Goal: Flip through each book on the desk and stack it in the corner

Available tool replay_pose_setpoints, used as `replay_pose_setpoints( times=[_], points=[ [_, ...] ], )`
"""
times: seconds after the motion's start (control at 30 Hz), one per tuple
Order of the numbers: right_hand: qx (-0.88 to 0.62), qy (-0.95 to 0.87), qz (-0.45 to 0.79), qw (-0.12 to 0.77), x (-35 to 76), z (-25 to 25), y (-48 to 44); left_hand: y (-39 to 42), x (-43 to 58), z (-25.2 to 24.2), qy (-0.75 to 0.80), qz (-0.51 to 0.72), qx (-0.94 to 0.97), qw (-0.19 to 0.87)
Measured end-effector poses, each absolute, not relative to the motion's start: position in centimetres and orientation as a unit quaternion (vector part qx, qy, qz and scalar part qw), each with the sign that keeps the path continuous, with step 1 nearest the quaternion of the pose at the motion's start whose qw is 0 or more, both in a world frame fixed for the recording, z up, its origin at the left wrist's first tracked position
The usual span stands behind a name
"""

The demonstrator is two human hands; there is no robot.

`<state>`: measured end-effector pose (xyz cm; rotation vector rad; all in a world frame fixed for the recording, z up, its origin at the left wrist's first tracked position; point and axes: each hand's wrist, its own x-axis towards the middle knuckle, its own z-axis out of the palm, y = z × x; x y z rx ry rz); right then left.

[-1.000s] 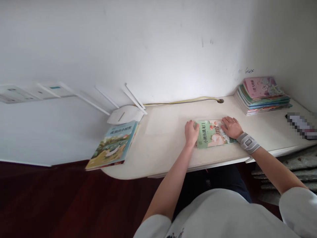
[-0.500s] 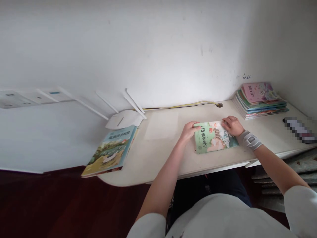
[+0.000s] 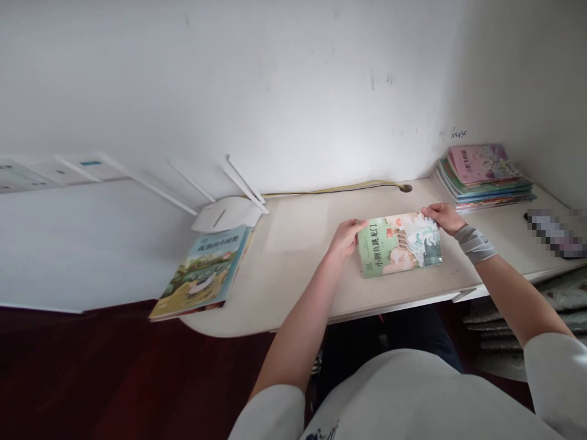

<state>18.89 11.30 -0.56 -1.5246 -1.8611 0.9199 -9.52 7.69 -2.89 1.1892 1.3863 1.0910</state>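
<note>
A green and pink picture book [image 3: 398, 244] with its cover up is held between my two hands over the desk. My left hand [image 3: 346, 237] is closed on the book's upper left corner, thumb on the cover. At the upper right corner, my right hand [image 3: 444, 218] pinches the book's edge, with a grey band around that wrist. The fingers beneath the book are hidden. Whether the book's lower edge touches the desk, I cannot tell.
The white desk [image 3: 293, 275] runs along the wall. Several books form a stack [image 3: 486, 177] at the back right, near a blurred-out phone-like object [image 3: 554, 232]. More books [image 3: 204, 269] overhang the left end, by a white router [image 3: 227, 214]. A cable [image 3: 321, 190] enters a desk hole.
My right hand has slid from the book's top edge out to its upper right corner, uncovering more of the cover. My left hand keeps its hold. The view has shifted slightly.
</note>
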Motion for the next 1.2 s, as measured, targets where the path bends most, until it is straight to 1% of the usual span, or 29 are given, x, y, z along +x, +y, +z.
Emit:
replay_pose_setpoints(
  times=[0.1, 0.23, 0.33, 0.4, 0.43, 0.5, 0.57, 0.63, 0.7, 0.87, 1.07, 1.2],
  points=[
    [-0.639, -0.695, 0.263, 0.201, 18.0, -1.7, 12.0, 8.2, -8.9, -3.8, 0.62, 0.427, 0.496, 0.434],
    [-0.674, -0.698, 0.203, 0.135, 17.4, -2.3, 12.8, 8.4, -8.6, -4.1, 0.691, 0.37, 0.529, 0.326],
    [-0.704, -0.686, 0.168, 0.084, 17.3, -2.5, 12.9, 8.1, -8.5, -3.6, 0.718, 0.319, 0.553, 0.277],
    [-0.722, -0.681, 0.107, 0.059, 17.1, -2.5, 12.5, 7.9, -8.2, -3.2, 0.728, 0.274, 0.593, 0.211],
    [-0.718, -0.691, 0.063, 0.056, 16.8, -2.6, 12.3, 7.7, -8.0, -3.0, 0.724, 0.245, 0.624, 0.161],
    [-0.657, -0.751, -0.019, 0.066, 15.8, -2.7, 11.5, 7.5, -7.1, -2.8, 0.685, 0.181, 0.703, 0.056],
    [-0.555, -0.827, -0.051, 0.079, 14.5, -2.8, 10.6, 7.2, -5.8, -2.8, 0.628, 0.138, 0.765, 0.008],
    [-0.48, -0.873, -0.043, 0.077, 13.0, -3.0, 9.7, 7.0, -4.4, -3.2, 0.593, 0.122, 0.796, 0.007],
    [-0.459, -0.884, -0.032, 0.077, 11.8, -3.2, 9.1, 6.8, -3.3, -3.6, 0.585, 0.125, 0.802, 0.009],
    [-0.453, -0.888, -0.019, 0.084, 11.6, -3.5, 9.0, 6.6, -3.0, -4.3, 0.576, 0.14, 0.805, 0.004],
    [-0.449, -0.882, -0.018, 0.144, 15.3, -5.2, 9.3, 6.7, -5.1, -5.4, 0.563, 0.18, 0.807, 0.012],
    [-0.464, -0.876, 0.001, 0.134, 16.6, -6.5, 9.6, 6.5, -6.0, -6.1, 0.566, 0.178, 0.805, 0.016]
  ],
)
